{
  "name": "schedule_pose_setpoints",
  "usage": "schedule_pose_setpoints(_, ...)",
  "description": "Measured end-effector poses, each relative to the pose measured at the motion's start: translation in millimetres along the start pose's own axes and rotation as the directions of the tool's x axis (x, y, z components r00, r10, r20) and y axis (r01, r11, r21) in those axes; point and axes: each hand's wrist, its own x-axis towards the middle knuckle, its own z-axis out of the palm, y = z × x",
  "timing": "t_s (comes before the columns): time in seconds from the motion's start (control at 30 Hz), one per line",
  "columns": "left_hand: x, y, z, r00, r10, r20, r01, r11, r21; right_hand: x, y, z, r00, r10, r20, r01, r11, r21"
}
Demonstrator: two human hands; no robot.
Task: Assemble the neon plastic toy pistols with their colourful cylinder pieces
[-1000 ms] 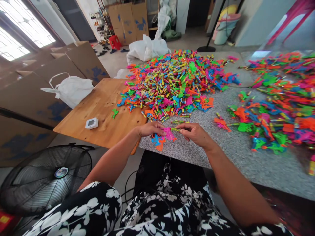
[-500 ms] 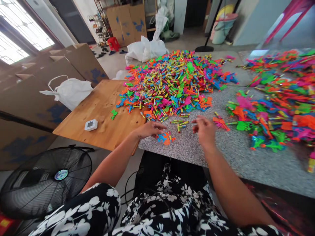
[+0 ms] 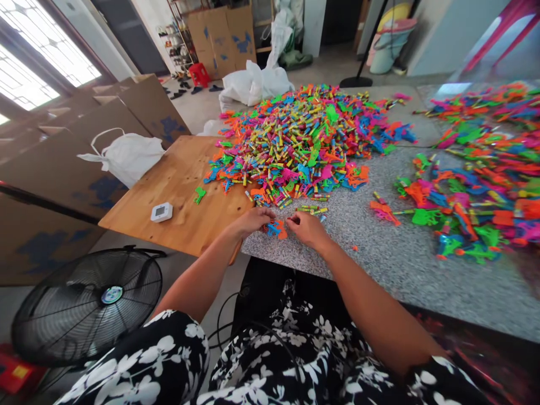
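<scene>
My left hand (image 3: 255, 218) and my right hand (image 3: 307, 228) meet at the near edge of the speckled stone table (image 3: 379, 264). Between them lie small blue and orange toy pieces (image 3: 276, 229). My left fingertips pinch them from the left. My right hand's fingers are curled together right beside them, and I cannot see whether they hold anything. A few small yellow-green tubes (image 3: 313, 210) lie just beyond my right hand. Behind these spreads a big heap of coloured tubes and toy pieces (image 3: 304, 140).
A second spread of coloured toys (image 3: 472, 208) covers the table's right side. To the left, a wooden table (image 3: 189, 180) carries a white digital device (image 3: 162, 212) and a green piece (image 3: 199, 194). A floor fan (image 3: 90, 304), cardboard boxes (image 3: 54, 169) and a white bag (image 3: 126, 154) stand at the left.
The pink toy I held a second ago is gone from my hands. My right hand swung out toward the right, then came back to the blue and orange pieces by my left hand.
</scene>
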Motion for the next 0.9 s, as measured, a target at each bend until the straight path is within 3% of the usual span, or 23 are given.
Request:
schedule_pose_setpoints(0.17,-3,1,5,0.987,0.024,0.158,0.008,0.980,-0.197,-7,4,0,0.991,-0.133,-0.033,0.134,0.885,0.446)
schedule_pose_setpoints(0.27,-3,3,7,0.972,0.049,0.229,-0.018,0.991,-0.135,-12,5,-2,0.989,-0.147,0.011,0.112,0.794,0.598)
schedule_pose_setpoints(0.4,-4,10,9,0.986,0.047,0.159,-0.044,0.999,-0.025,-16,7,-4,0.993,-0.089,0.079,0.002,0.677,0.736)
schedule_pose_setpoints(0.53,-7,17,11,0.989,0.031,0.145,-0.030,0.999,-0.011,-18,8,-3,0.998,0.017,0.055,-0.054,0.593,0.803)
schedule_pose_setpoints(0.67,-7,18,13,0.988,0.044,0.146,-0.047,0.999,0.021,-20,5,-3,0.998,0.057,0.023,-0.053,0.612,0.789)
schedule_pose_setpoints(0.9,-7,20,15,0.986,0.083,0.145,-0.086,0.996,0.015,-26,2,-8,0.995,0.061,-0.075,0.001,0.767,0.642)
